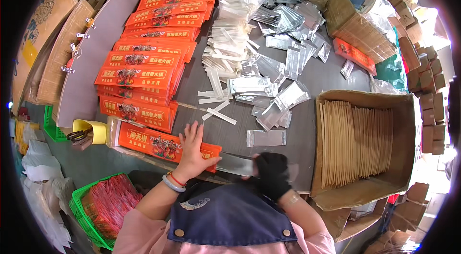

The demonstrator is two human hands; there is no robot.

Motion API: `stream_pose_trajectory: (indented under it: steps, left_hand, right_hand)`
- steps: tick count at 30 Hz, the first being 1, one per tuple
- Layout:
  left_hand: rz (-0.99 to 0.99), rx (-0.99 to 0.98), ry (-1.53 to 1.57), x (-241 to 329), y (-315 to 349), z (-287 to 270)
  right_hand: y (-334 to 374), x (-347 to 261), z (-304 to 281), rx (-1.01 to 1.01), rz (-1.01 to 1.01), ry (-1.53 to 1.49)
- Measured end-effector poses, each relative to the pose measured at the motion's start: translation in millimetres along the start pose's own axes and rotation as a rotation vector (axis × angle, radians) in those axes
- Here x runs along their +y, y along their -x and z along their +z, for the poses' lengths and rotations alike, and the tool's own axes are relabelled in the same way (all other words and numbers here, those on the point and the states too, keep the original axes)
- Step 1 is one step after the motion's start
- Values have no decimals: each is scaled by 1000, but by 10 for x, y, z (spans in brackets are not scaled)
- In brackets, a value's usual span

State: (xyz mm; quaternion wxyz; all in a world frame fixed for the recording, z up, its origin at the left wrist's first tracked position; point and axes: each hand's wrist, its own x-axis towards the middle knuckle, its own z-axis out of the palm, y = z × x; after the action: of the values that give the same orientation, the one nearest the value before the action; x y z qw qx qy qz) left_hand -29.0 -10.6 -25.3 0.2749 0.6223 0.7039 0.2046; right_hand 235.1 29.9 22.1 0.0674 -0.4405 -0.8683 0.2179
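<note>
At the table's near edge, my bare left hand [191, 151] lies with fingers spread on a long orange printed packet [149, 142]. From the packet's right end a clear plastic sleeve [234, 164] stretches toward my right hand [272, 172]. That hand wears a black glove, slightly blurred, and its fingers close on the sleeve's far end; the exact grip is partly hidden. Just beyond it, a flat silvery sachet [266, 138] lies alone. Overlapping orange packets [139, 74] fill the table's left side. White paper-wrapped strips [223, 47] and a heap of silvery sachets [288, 62] lie farther off.
A cardboard box [365, 194] of wooden chopsticks [355, 141] stands at the right. A yellow holder [98, 131] with scissors [79, 135] sits by the left edge. Below left is a green basket [79, 206] of red packets. A grey panel [89, 62] borders the table's left.
</note>
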Motion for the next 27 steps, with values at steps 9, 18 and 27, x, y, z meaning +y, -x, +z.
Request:
stream_pose_trajectory:
  steps: [9,18,27]
  left_hand:
    - [365,225,-43,143,-598,-89]
    - [445,23,56,540,-999,226]
    - [343,-62,-164,925,-880,626]
  right_hand:
    - [-4,255,-57,389,-20,-133]
    - [1043,1399,-257,282,996,360]
    - [806,1121,-412,248,1025,305]
